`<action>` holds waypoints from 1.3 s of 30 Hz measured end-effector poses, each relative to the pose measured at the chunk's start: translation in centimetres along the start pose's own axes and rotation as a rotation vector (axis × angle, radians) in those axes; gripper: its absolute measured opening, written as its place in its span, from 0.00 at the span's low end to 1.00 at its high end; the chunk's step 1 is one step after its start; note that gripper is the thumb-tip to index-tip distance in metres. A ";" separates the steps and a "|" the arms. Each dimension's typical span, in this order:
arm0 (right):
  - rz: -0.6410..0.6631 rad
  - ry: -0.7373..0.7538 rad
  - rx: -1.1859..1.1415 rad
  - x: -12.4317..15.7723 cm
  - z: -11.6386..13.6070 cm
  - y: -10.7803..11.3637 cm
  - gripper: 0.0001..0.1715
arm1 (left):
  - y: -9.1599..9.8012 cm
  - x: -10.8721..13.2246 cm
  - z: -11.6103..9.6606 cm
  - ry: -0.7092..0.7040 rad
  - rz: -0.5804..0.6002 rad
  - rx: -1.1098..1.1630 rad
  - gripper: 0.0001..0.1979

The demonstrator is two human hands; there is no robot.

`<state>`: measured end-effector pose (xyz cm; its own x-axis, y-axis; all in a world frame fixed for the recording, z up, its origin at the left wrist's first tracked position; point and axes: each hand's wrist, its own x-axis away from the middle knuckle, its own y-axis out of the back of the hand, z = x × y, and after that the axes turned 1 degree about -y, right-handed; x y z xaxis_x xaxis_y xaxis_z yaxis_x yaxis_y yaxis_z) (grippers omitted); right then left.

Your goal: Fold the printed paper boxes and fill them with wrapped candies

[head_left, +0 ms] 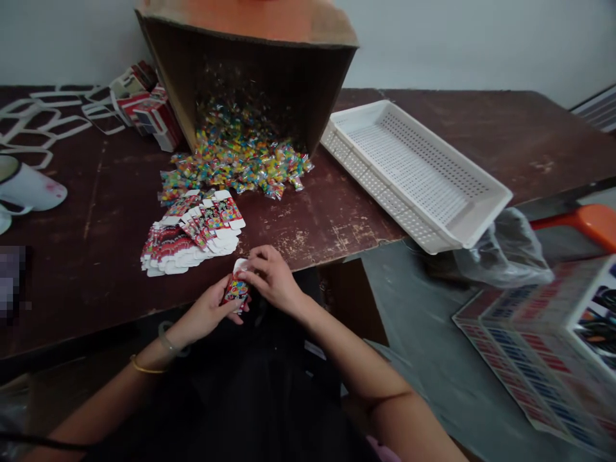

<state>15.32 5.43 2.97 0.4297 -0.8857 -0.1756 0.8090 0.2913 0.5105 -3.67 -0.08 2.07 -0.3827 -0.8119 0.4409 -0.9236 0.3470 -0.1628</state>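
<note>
Just off the table's front edge, my left hand (215, 305) is closed around a small red printed candy box (236, 290) with a white flap at its top. My right hand (270, 273) is at the upper end of the same box, fingers bent and pinching by the flap. Whether the box holds anything is hidden. Beyond my hands lies a fanned pile of flat red-and-white candy boxes (192, 234). Behind that, wrapped candies (245, 160) in many colours spill from a cardboard box (178, 77) lying on its side.
A white perforated plastic basket (375, 176) stands at the right, reaching over the edge of the brown table (120, 186). An enamel mug (36, 186), white strap loops (52, 119) and red-white cartons (156, 115) are at the left. An orange stool (594, 224) stands right.
</note>
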 end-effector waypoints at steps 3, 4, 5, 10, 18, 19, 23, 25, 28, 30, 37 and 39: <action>0.000 0.042 0.024 1.2 0.1 -1.0 0.12 | 0.2 0.1 0.3 0.010 -0.074 0.057 0.25; -0.054 -0.015 -0.066 1.6 0.0 -1.4 0.13 | 0.3 0.0 0.4 0.023 -0.097 0.091 0.24; -0.104 -0.107 -0.207 2.0 -0.2 -1.8 0.15 | 0.3 -0.1 0.4 0.041 -0.111 0.128 0.24; 0.084 -0.634 -1.074 2.6 -2.0 -3.2 0.20 | 0.7 -0.8 0.1 0.132 -0.077 0.233 0.24; 0.153 -0.197 -0.378 1.6 -0.3 -2.2 0.13 | 1.4 -1.7 -0.6 0.101 -0.067 0.084 0.13; 0.141 -0.080 -0.251 1.6 0.0 -1.9 0.15 | 1.2 -1.8 -0.5 0.098 -0.095 0.116 0.13; 0.056 0.001 -0.239 1.3 0.1 -0.9 0.15 | 0.7 -1.8 0.0 0.087 -0.074 0.277 0.15; 0.010 -0.082 -0.331 1.1 -0.3 -0.5 0.13 | 0.7 -1.5 0.1 0.068 0.000 0.299 0.15; 0.025 -0.082 -0.381 1.1 -0.7 -0.8 0.12 | 1.0 -0.9 0.1 0.041 0.041 0.217 0.14; 0.031 -0.008 -0.352 1.7 -0.8 -1.5 0.14 | 0.9 -0.8 0.1 0.056 0.044 0.221 0.14; -0.165 -0.189 -0.225 6.8 -1.1 3.8 0.12 | -1.3 -1.5 0.3 0.140 0.209 0.237 0.21; -0.169 -0.282 -0.066 8.0 -2.0 7.9 0.11 | -0.6 -1.6 0.0 0.109 0.188 0.124 0.22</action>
<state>25.97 1.34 3.95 0.1668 -0.9859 -0.0091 0.8878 0.1462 0.4365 -2.47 1.01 1.47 -0.5494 -0.6811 0.4840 -0.8347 0.4211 -0.3549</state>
